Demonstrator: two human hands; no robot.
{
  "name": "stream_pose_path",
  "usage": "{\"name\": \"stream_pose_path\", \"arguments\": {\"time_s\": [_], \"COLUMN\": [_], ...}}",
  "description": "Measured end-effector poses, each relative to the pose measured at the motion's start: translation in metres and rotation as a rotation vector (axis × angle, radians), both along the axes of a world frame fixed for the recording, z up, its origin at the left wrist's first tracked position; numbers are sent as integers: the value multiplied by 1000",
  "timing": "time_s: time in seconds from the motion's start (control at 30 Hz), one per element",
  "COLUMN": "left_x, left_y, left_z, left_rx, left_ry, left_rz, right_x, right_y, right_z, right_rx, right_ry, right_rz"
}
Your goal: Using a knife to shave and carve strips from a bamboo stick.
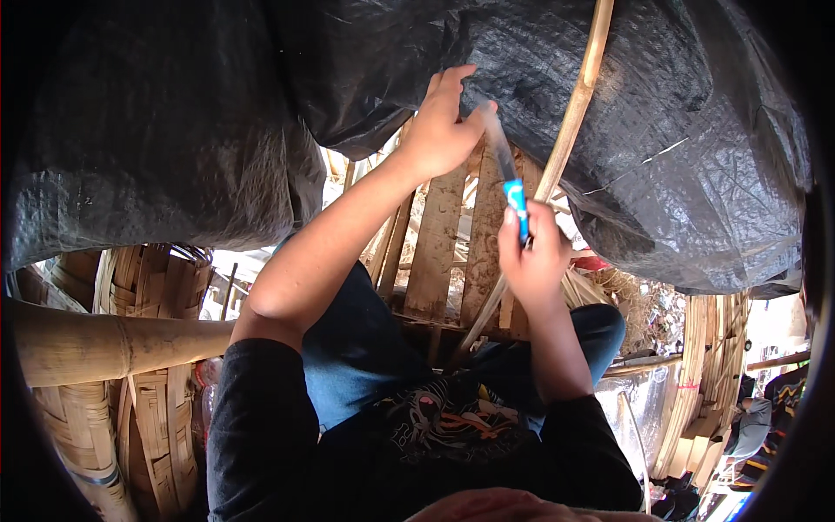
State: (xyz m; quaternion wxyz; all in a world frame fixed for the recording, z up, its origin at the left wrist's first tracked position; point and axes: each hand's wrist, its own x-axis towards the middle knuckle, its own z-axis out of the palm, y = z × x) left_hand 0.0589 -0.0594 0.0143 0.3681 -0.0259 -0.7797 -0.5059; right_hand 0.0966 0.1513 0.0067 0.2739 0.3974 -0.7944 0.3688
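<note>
Up against the black tarp (531, 78) is my left hand (445, 130), its fingers stretched out and the thumb apart. In my right hand (537, 261) is a knife (514, 196) with a bright blue handle. The blade, smeared by motion, points up toward the thumb of my left hand; whether it touches the thumb or the tarp I cannot tell. A thin bamboo pole (574, 109) slants down from the top, passing close beside the knife and my right hand. Below my hands lie flat wooden slats (435, 248).
A thick bamboo pole (165, 346) runs across the left, with woven bamboo strips (161, 426) under it. At the right stand upright bamboo strips (696, 374). A person in dark clothing (765, 426) is partly visible at the far right. Tarp folds hang over both sides.
</note>
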Motion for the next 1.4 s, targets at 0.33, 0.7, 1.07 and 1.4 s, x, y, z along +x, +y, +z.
{"name": "stream_pose_path", "arguments": {"time_s": [0.33, 0.7, 1.07, 1.4], "left_x": [-5, -33, -28, -31], "left_y": [-5, -19, -17, -24], "left_z": [-13, -42, -56, -72], "left_rx": [15, -104, -520, -813], "left_ry": [9, -138, -172, -206], "left_rz": [61, 238, 366, 382], "right_x": [13, 66, 97, 114], "right_y": [-15, -32, -37, -36], "right_z": [-23, -46, -42, -39], "right_rx": [-30, 497, 383, 382], "right_ry": [-201, 66, -198, -248], "right_rz": [52, 545, 784, 865]}}
